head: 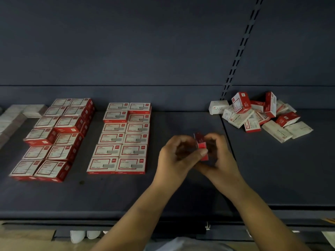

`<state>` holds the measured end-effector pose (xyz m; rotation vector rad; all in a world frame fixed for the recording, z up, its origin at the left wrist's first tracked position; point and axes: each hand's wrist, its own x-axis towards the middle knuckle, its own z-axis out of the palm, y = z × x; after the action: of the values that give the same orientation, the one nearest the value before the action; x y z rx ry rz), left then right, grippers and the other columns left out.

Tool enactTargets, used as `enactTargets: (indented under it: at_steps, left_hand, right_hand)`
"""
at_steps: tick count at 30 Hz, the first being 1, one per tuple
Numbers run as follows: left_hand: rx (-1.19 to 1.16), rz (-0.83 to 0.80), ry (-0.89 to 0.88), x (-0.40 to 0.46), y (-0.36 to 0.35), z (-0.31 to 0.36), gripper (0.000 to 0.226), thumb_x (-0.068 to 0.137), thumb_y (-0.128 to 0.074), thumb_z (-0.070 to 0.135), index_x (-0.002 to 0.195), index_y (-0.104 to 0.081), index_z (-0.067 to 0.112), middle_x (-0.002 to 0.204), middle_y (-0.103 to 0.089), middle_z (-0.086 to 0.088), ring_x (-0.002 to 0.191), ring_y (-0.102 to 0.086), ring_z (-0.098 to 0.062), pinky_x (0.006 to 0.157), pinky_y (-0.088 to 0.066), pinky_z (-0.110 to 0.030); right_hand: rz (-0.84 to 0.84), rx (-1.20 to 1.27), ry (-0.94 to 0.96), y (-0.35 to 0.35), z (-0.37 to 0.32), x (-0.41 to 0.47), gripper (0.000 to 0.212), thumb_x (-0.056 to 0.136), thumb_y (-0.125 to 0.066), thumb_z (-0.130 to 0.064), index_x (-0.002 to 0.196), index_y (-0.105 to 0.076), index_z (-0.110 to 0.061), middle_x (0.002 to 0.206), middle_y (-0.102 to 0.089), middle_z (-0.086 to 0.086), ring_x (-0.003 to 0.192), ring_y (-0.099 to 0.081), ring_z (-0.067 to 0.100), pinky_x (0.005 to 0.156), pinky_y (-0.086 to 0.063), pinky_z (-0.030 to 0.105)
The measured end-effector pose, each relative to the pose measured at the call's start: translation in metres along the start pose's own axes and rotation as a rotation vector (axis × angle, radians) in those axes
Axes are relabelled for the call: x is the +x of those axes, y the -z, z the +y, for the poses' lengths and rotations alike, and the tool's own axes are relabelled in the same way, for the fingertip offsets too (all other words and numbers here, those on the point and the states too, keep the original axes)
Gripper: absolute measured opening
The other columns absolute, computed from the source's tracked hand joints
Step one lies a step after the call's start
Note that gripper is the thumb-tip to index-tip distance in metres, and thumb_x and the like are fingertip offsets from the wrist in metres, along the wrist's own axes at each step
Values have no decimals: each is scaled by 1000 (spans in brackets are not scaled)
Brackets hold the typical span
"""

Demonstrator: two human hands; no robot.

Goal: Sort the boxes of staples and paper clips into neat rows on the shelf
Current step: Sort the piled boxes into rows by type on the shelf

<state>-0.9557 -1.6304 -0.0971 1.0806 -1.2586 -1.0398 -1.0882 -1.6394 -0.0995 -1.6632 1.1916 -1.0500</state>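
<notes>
Clearly the sorting is well along, so the step in hand is to settle one more box into a row.

Going from the left: at the far edge lie pale boxes (21, 113), blurred, their print unreadable. Next stands a double column of red-and-white boxes (54, 138), partly stacked and slightly askew. Beside it, a tidier double column (123, 138) runs from the back of the shelf (181, 196) toward its front edge, faces up, edges touching.

Right of that column, above bare shelf, the left hand (174, 158) and the right hand (221, 156) meet around a small red box (201, 147). Both grips are closed on it: the fingers of each hand curl round its sides, and it stands on end between them, lifted or barely resting, I cannot tell which.

To do this well, I would turn the box so its white printed face looks up like its neighbours, read the label to judge which family it belongs to, then lay it flat, either starting a new column just beside the tidy one or adding a layer there. Sliding it in until the edges touch, rather than dropping it, should keep the row from being nudged crooked.

Far right, past the shelf seam, the unsorted heap (261, 116) waits, boxes tilted and overlapping.
</notes>
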Motion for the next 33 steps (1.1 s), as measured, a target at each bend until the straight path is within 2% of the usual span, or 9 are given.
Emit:
enactTargets:
  at_steps: [4,9,15,19,22,24,26,28,33]
  left_hand:
    - [51,8,-63,-1,6,-2,21,78,-71,19,96,-67,11,96,-66,-5,92,-66,-14,79,-53,-24]
    - [30,76,33,-2,12,-5,30,80,-69,5,107,-58,12,96,-66,-2,91,-65,-12,81,-53,-26]
    - [-204,100,209,0,24,3,17,84,-60,1,96,-62,13,87,-71,3,88,-67,-16,77,-54,-29]
    - [-497,176,314,5,43,9,15,87,-52,1,91,-63,10,83,-71,-4,81,-68,-17,73,-55,-27]
    - [-552,244,331,8,62,13,16,87,-53,3,99,-62,8,85,-69,-8,81,-67,-18,71,-55,-27]
    - [-552,249,321,10,75,16,26,81,-57,5,107,-60,7,84,-65,-8,73,-66,-15,63,-54,-25]
    - [-529,235,313,11,87,20,38,71,-62,8,109,-60,10,83,-64,-6,70,-64,-13,61,-53,-23]
    - [-484,210,286,10,100,23,42,66,-63,7,108,-61,14,80,-66,-2,73,-65,-12,65,-54,-22]
    - [-349,77,295,6,131,27,59,64,-67,6,120,-55,19,89,-70,-6,81,-68,-18,74,-56,-31]
  right_hand:
    - [15,180,-67,2,-5,3,21,84,-62,-20,104,-53,-24,96,-64,-10,91,-61,2,79,-48,15]
    - [98,649,-250,-4,-2,12,34,76,-54,-24,107,-55,-8,99,-67,8,98,-63,20,86,-49,30]
    - [23,634,-291,-18,-2,18,26,84,-54,-32,105,-57,-17,97,-69,-2,96,-61,13,83,-40,31]
    - [-80,591,-267,-33,-11,17,71,79,-33,-73,111,-59,-15,111,-67,4,106,-61,11,84,-47,23]
    - [-91,518,-223,-46,-18,20,80,62,-41,-87,104,-63,-24,106,-68,1,103,-62,15,85,-50,27]
    - [-82,469,-182,-54,-19,21,63,65,-59,-74,105,-63,-25,103,-67,-1,101,-62,18,86,-48,33]
    - [-98,461,-123,-61,-22,22,40,70,-71,-34,107,-61,-24,94,-65,-7,93,-61,12,80,-48,26]
    - [-166,419,-66,-68,-30,21,45,68,-66,-10,110,-57,-25,87,-63,-13,85,-59,5,76,-48,19]
    - [-288,210,-64,-84,-41,24,63,70,-74,0,117,-51,-37,87,-61,-26,84,-57,-8,76,-45,12]
